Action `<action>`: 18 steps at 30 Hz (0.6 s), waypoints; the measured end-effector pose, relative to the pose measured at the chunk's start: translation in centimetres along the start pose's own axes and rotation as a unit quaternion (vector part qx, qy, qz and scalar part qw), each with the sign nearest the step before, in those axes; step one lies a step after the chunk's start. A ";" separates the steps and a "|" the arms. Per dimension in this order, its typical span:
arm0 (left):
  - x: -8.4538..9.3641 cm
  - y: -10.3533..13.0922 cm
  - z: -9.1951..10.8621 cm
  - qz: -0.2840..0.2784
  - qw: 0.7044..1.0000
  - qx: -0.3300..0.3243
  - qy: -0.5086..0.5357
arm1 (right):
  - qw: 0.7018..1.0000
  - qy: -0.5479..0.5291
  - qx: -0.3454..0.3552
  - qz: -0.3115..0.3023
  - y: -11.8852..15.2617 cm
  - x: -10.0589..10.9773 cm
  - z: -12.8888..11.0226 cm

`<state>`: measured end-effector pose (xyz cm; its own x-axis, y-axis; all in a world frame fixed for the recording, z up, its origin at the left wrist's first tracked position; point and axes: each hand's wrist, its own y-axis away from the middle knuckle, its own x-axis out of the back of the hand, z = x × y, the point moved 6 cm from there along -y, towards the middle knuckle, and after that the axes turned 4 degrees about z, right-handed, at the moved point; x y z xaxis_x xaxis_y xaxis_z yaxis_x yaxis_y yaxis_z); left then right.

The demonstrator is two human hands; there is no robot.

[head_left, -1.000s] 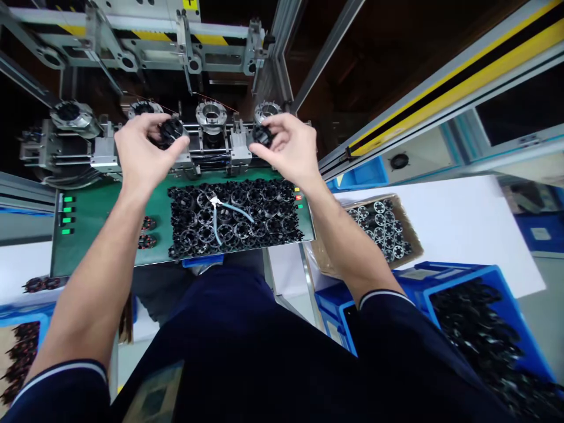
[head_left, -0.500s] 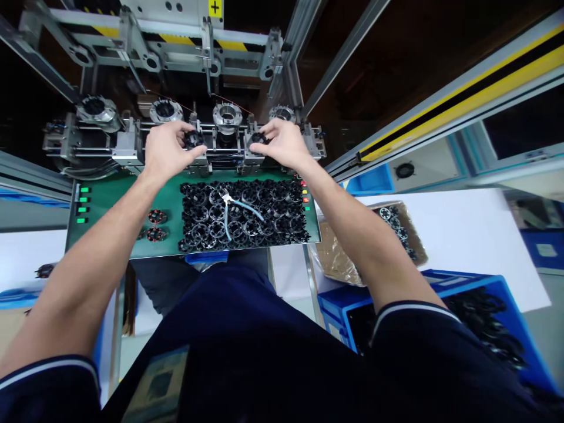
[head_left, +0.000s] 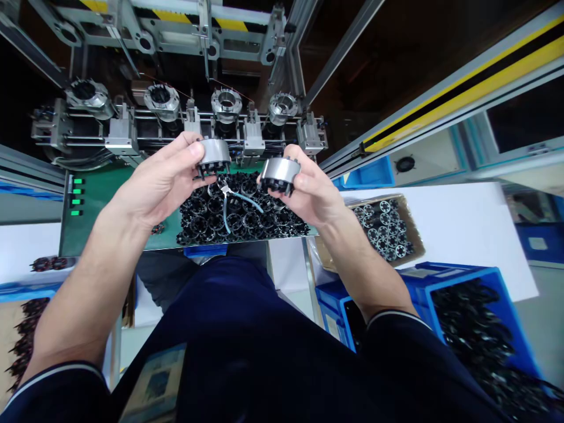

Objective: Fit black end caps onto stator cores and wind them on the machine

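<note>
My left hand point(head_left: 165, 176) grips a motor stator core point(head_left: 214, 154), a short silver ring with black pronged plastic on its underside. A second stator core point(head_left: 281, 172) of the same sort is pinched in my right hand point(head_left: 311, 185), turned so its metal side shows. Both are held up above rows of black ring-shaped cores point(head_left: 240, 226) on the green work board point(head_left: 106, 202). Pliers with light blue handles point(head_left: 244, 201) lie spread on those rows. Behind my hands stand several round metal holders; the two left ones point(head_left: 162, 97) carry black cores, the two right ones point(head_left: 226, 103) show bare centres.
Metal arms point(head_left: 205, 41) and thin wires hang over the holders. Green buttons point(head_left: 77, 192) sit at the board's left. On the right are a carton of cores point(head_left: 412, 226) and a blue bin of black parts point(head_left: 500, 282). Wound cores point(head_left: 48, 264) lie at far left.
Both hands have drawn back from the holders toward me, over the rows of cores. The cores in them have tilted, and their silver sides now show.
</note>
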<state>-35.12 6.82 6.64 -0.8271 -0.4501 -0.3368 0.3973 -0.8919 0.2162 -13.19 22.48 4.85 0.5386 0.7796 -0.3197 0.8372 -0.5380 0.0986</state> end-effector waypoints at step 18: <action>-0.1 0.5 -1.9 -0.012 0.999 0.018 -0.041 | 0.997 -0.013 -0.049 -0.049 0.5 -0.9 0.0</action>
<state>-34.11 6.30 5.08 -0.8667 -0.4217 -0.2664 0.3634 -0.8997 0.2420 -13.26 21.49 5.25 0.4523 0.8172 -0.3571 0.8916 -0.4245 0.1579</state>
